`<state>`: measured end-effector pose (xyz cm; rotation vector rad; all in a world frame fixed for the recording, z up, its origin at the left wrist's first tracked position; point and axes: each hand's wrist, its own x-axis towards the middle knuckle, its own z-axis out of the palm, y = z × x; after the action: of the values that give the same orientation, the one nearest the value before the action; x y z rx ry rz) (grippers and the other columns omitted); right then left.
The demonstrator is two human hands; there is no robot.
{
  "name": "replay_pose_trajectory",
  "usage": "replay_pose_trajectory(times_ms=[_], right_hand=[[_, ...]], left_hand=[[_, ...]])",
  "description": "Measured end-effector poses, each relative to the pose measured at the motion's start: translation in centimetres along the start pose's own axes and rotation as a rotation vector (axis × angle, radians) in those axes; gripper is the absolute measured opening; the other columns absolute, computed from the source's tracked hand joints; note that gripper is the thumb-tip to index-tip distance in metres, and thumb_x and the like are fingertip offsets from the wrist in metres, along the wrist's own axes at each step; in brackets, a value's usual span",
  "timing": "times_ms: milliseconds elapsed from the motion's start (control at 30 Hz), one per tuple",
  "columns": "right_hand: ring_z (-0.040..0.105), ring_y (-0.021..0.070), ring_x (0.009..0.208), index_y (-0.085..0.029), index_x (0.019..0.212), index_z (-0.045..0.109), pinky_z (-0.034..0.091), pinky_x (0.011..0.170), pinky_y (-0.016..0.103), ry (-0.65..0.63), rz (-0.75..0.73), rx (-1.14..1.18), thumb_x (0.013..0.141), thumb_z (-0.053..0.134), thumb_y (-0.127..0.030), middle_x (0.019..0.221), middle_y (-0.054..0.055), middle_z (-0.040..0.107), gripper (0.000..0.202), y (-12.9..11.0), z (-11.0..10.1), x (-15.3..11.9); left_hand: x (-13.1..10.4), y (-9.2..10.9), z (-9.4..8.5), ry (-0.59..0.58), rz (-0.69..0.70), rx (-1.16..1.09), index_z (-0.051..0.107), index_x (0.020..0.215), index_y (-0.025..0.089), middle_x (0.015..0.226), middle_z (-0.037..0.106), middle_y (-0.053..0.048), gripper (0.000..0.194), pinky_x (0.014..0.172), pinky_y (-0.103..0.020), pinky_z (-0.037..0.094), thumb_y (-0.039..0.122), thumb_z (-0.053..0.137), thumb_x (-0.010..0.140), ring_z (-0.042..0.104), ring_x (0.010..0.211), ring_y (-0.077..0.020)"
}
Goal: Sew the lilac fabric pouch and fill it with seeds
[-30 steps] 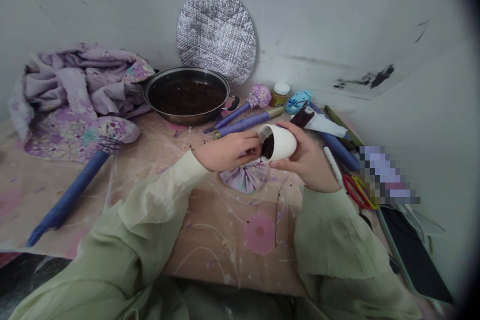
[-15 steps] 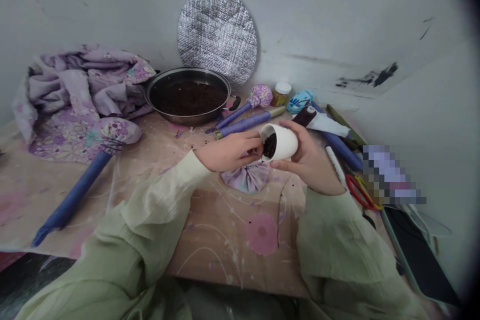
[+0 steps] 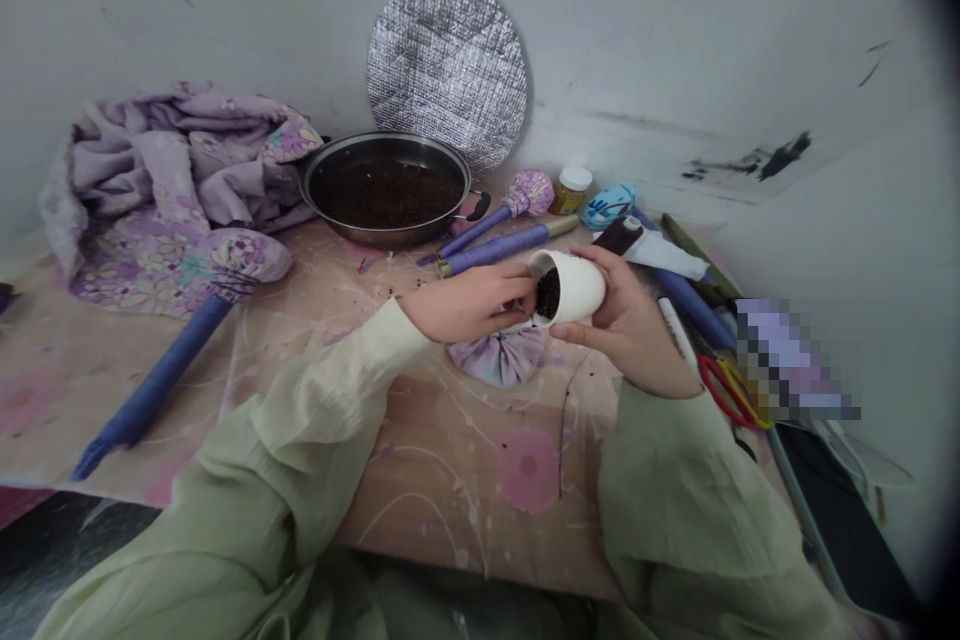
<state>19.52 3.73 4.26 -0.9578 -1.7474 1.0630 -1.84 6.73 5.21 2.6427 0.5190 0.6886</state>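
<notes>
My right hand (image 3: 626,325) is wrapped round a white cup (image 3: 579,288), tipped on its side with its mouth facing left. Dark granules (image 3: 549,294) lie inside, near the rim. Up against the cup's mouth are the curled fingers of my left hand (image 3: 484,302). Just below them shows a gathered purple cloth pouch (image 3: 501,358), its folds running up to the left fingers, which appear to pinch its neck; the fingertips are partly hidden.
A pan (image 3: 386,230) of dark granules stands at the back, before a round silver mat (image 3: 448,70). Purple floral cloth (image 3: 135,200) and a cloth-headed stick (image 3: 161,380) lie left. To the right are a jar (image 3: 572,190), wrapped sticks, scissors (image 3: 727,390) and a phone (image 3: 840,510).
The view has shifted slightly, so everything sits a little further right. Both hands keep their places at the tipped cup, and the granules inside look much the same.
</notes>
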Motion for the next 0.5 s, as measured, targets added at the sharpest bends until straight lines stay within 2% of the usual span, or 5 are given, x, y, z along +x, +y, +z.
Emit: replay_pose_trajectory(times_ms=[500], right_hand=[[0.037,0.0264,0.130,-0.030,0.133,0.038,0.027,0.112,0.046,-0.010,0.009,-0.031,0.066,0.078,-0.031,0.138,0.004,0.039,0.077,-0.12,0.11,-0.08]], left_hand=[[0.01,-0.14,-0.05,-0.018,-0.003,-0.010,0.053,0.086,0.017,0.094,0.056,-0.006,0.007,0.075,-0.028,0.046,0.021,0.048,0.089,0.056,0.086,-0.0158]])
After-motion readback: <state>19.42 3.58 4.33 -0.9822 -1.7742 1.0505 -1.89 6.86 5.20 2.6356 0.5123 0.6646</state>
